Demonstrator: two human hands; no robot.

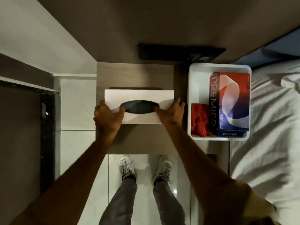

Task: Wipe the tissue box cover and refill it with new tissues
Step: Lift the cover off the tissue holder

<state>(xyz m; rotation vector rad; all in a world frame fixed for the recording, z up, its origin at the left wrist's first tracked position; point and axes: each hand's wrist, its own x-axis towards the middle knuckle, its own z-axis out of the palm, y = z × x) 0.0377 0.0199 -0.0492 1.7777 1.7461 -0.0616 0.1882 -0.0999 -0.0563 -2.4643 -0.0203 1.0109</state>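
A white tissue box cover with a dark oval slot lies on a small wooden bedside table. No tissue shows in the slot. My left hand grips its left end, thumb at the slot's edge. My right hand grips its right end the same way. A red-and-blue PREMIER tissue box lies in a white tray to the right, with a red cloth beside it.
A black panel is mounted on the wall behind the table. A bed with white sheets lies right of the tray. My feet in white sneakers stand on the glossy tiled floor below the table's front edge.
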